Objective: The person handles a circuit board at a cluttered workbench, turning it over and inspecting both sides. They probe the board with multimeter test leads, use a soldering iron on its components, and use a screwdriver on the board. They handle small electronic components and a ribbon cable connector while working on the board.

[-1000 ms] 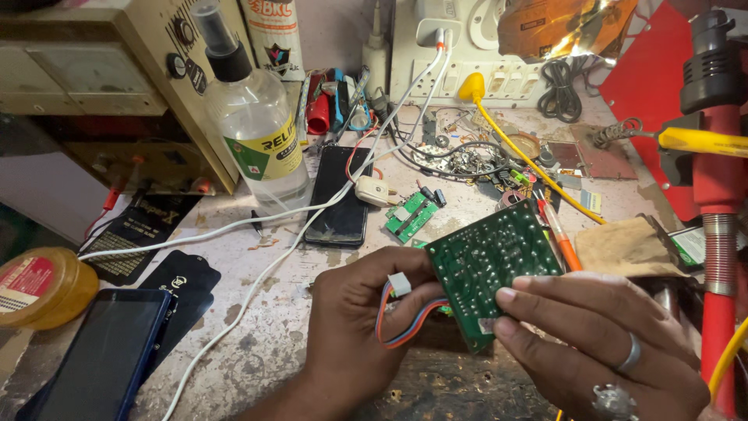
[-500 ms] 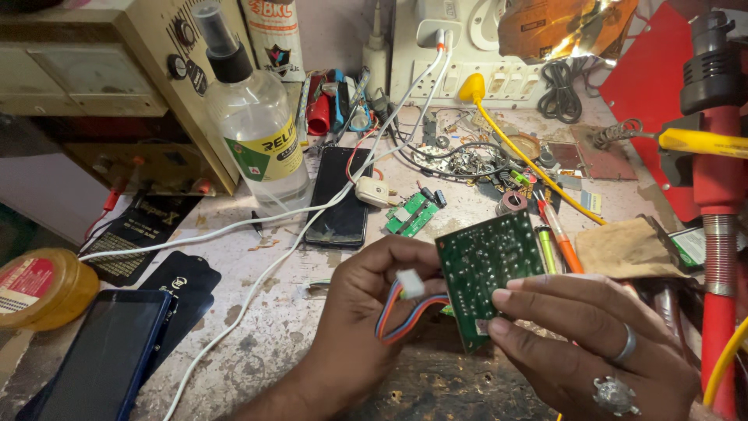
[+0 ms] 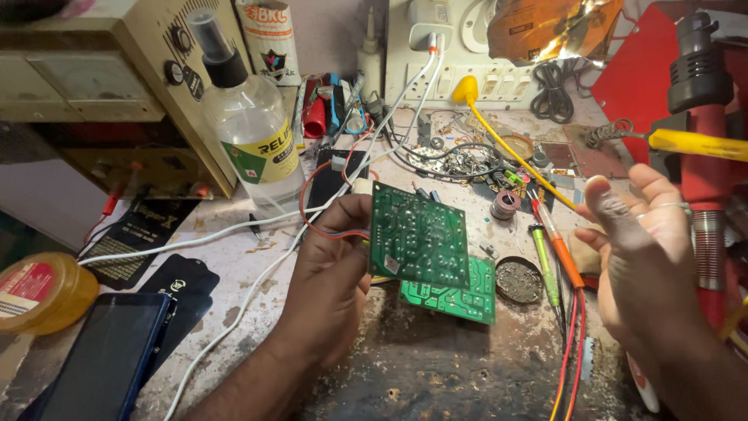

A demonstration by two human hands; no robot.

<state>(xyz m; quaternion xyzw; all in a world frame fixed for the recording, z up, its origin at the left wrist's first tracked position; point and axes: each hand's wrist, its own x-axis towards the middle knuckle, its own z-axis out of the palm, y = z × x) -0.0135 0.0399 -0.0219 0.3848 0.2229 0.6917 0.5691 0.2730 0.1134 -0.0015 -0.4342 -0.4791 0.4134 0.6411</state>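
Pinching the left edge of a green circuit board (image 3: pixel 419 236), the left hand (image 3: pixel 331 269) has its fingers curled closed around that edge, thumb in front, holding the board upright and raised off the bench. Red and blue wires (image 3: pixel 323 226) loop out from the board just beside the thumb. Directly behind and below the held board, a second green board (image 3: pixel 460 296) lies flat on the worn bench (image 3: pixel 436 366). The right hand (image 3: pixel 643 257) is off to the right, well apart from the board, fingers spread loosely open and holding nothing; it may be blurred. Between the two hands lie a round tin (image 3: pixel 520 280) and an orange-handled tool (image 3: pixel 559 245). Farther beyond the left fingers stands a clear bottle (image 3: pixel 253 144), and a dark phone (image 3: pixel 109 362) lies near the left forearm.
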